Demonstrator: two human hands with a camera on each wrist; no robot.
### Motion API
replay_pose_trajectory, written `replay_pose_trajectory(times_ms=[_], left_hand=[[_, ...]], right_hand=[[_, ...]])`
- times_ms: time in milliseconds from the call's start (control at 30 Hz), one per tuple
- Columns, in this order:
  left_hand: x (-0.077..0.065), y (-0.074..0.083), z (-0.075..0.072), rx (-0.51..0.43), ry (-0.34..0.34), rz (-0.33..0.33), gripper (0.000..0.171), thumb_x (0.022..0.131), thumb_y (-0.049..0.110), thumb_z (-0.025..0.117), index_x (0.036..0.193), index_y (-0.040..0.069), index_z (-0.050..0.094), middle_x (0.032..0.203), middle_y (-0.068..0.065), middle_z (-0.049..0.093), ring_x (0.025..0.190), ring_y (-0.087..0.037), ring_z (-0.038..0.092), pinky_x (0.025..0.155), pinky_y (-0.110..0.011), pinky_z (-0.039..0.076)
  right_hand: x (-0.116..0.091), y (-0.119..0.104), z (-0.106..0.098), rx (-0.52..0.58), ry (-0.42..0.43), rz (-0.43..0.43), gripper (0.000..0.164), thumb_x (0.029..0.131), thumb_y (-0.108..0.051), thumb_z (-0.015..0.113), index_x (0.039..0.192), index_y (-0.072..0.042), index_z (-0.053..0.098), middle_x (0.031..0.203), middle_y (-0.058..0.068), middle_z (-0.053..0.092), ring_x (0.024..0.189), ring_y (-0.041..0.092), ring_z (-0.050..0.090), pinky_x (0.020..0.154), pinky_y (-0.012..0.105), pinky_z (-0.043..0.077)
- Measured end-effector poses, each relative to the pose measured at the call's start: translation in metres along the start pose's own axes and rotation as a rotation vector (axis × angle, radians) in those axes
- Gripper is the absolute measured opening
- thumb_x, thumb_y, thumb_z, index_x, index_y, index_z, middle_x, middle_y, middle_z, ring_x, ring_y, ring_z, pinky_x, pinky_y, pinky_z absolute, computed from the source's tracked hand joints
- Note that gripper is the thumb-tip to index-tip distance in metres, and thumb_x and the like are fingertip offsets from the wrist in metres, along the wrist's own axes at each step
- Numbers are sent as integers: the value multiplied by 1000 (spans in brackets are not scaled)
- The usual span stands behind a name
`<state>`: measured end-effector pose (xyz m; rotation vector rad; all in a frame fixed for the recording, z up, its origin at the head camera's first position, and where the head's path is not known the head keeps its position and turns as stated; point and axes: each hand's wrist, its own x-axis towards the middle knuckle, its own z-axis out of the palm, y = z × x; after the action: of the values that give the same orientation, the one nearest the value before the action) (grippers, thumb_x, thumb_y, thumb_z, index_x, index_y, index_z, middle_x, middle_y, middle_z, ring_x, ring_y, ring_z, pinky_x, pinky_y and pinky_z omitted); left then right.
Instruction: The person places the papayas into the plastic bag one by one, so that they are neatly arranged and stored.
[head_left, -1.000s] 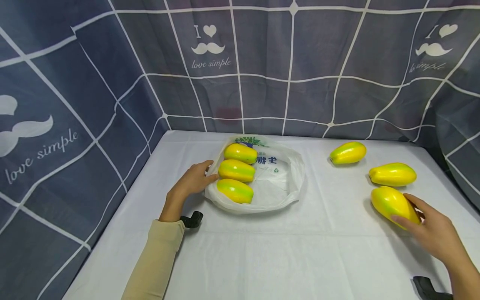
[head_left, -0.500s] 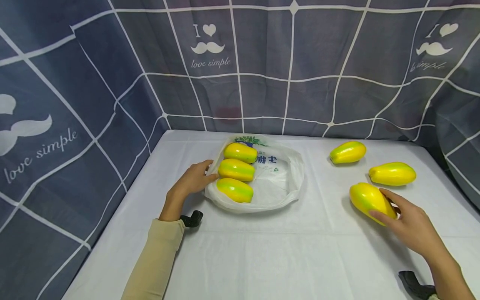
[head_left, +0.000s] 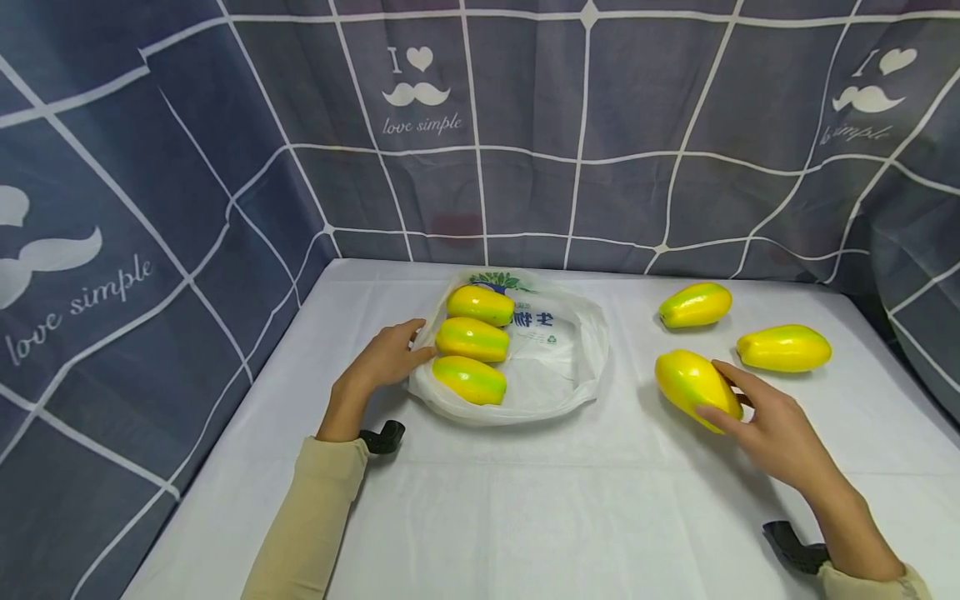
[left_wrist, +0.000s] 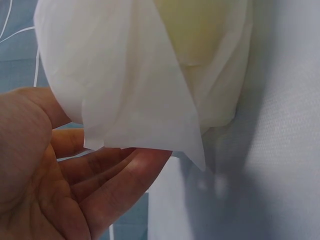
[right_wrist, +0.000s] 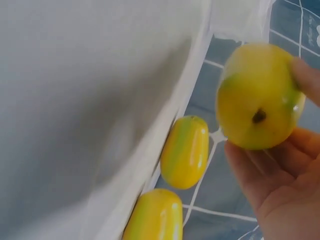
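My right hand (head_left: 776,433) grips a yellow-green papaya (head_left: 686,383), thumb on the near side and fingers on the far side. Its dark end spot shows in the right wrist view, and its shadow falls on the cloth. My left hand (head_left: 386,358) holds the left rim of a white plastic bag (head_left: 551,371); the left wrist view has a loose flap of the bag (left_wrist: 145,100) between thumb and fingers. Inside the open bag, three papayas (head_left: 472,340) lie in a column along its left side.
Two loose papayas lie at the right: one farther back (head_left: 696,305), one beyond my right hand (head_left: 784,348). A white cloth (head_left: 570,517) covers the table. Dark checked curtains (head_left: 525,192) rise behind it and to the left.
My right hand has carried the papaya leftward, from beside the right-hand loose papaya toward the bag. The left hand and the bag have stayed in place.
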<state>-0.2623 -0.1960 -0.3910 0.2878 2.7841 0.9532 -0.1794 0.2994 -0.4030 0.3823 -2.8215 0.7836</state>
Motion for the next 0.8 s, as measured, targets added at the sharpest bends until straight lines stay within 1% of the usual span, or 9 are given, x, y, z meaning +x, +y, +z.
replay_pose_trajectory(times_ms=[67, 100, 200, 300, 400, 500, 567, 667, 800], left_hand=[[0, 1, 0, 1, 1, 0, 54, 99, 27, 59, 146, 4, 45, 131, -20, 59, 107, -31, 59, 91, -48, 49], [0, 1, -1, 2, 1, 0, 54, 99, 27, 59, 145, 4, 45, 130, -19, 59, 107, -31, 59, 91, -48, 49], [0, 1, -1, 9, -2, -1, 55, 99, 28, 59, 146, 3, 44, 129, -20, 59, 105, -30, 60, 89, -47, 49], [1, 2, -2, 13, -3, -12, 57, 99, 29, 58, 147, 3, 42, 130, -20, 59, 106, -31, 59, 89, -47, 50], [1, 2, -2, 8, -3, -24, 58, 99, 29, 58, 149, 4, 40, 131, -20, 58, 108, -32, 59, 90, -47, 50], [0, 2, -2, 4, -4, -23, 58, 99, 29, 58, 149, 5, 40, 132, -20, 57, 110, -32, 59, 91, -48, 49], [0, 2, -2, 1, -4, -21, 57, 99, 29, 58, 148, 5, 41, 132, -20, 58, 110, -32, 59, 91, -48, 49], [0, 2, -2, 2, -7, -17, 58, 99, 29, 59, 148, 4, 41, 131, -21, 58, 110, -33, 59, 91, -49, 49], [1, 1, -2, 8, -6, -14, 59, 100, 28, 58, 149, 2, 40, 133, -23, 56, 113, -35, 57, 94, -50, 47]], right_hand=[[1, -4, 1, 28, 10, -12, 69, 87, -24, 77, 141, 7, 46, 131, 31, 53, 105, 47, 55, 82, 60, 45], [2, -6, 1, 34, 14, -19, 69, 87, -24, 77, 141, 6, 46, 131, 30, 54, 106, 46, 56, 83, 58, 45], [5, -12, 3, 32, 35, -58, 67, 86, -21, 79, 140, 3, 48, 127, 26, 58, 101, 37, 56, 82, 44, 45], [9, -19, 6, 33, 49, -102, 66, 84, -17, 80, 140, 1, 50, 127, 23, 59, 101, 32, 55, 81, 29, 39], [13, -25, 9, 56, 55, -142, 67, 83, -13, 80, 141, -1, 50, 130, 23, 58, 107, 33, 55, 86, 18, 36], [16, -31, 12, 78, 69, -175, 67, 82, -10, 81, 141, -1, 50, 132, 22, 57, 111, 34, 55, 89, 6, 29], [18, -35, 13, 90, 82, -191, 67, 81, -9, 81, 140, -1, 51, 132, 22, 57, 112, 34, 55, 90, 5, 28], [19, -40, 14, 101, 92, -190, 66, 82, -11, 81, 140, -1, 51, 132, 20, 58, 111, 32, 56, 88, 6, 29], [21, -48, 14, 127, 99, -201, 67, 82, -13, 81, 141, -3, 51, 134, 19, 57, 112, 32, 55, 89, 5, 30]])
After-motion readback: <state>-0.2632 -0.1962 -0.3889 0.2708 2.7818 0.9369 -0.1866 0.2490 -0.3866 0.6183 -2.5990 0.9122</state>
